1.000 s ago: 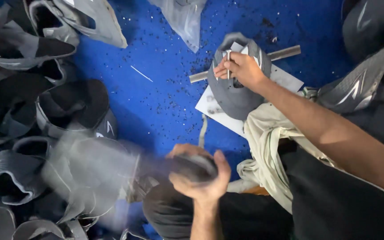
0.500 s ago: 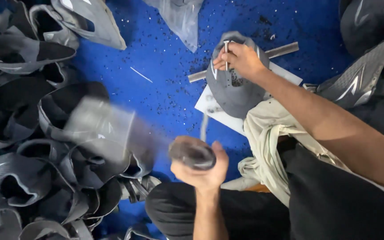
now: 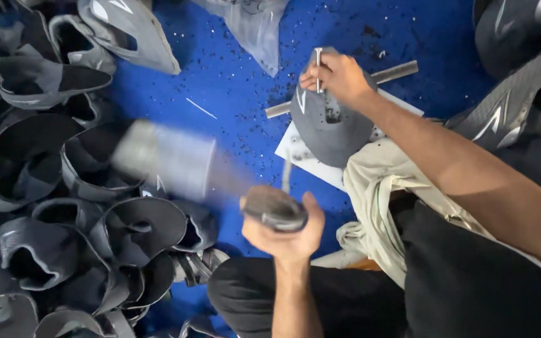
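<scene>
Blue floor (image 3: 233, 81) strewn with grey shoe uppers (image 3: 45, 188) at left; blurred mallet (image 3: 170, 159) is clenched in left hand (image 3: 283, 228), metal punch (image 3: 319, 66) pinched by right hand (image 3: 336, 78) on grey upper (image 3: 330, 134) over white board (image 3: 308, 159).

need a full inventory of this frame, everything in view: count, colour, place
mallet: one, grey head blurred, handle end in the left hand, left of centre
punch: one, thin metal, held upright on the shoe upper by the right hand
shoe upper: one, grey, on the white board, upper centre
white board: one, under the shoe upper
metal bar: one, grey, across the floor behind the shoe upper
pile of shoe uppers: many, grey and black, left side
blue floor: speckled with dark bits
beige cloth: one, on the lap, right
left hand: lower centre
right hand: top centre
</scene>
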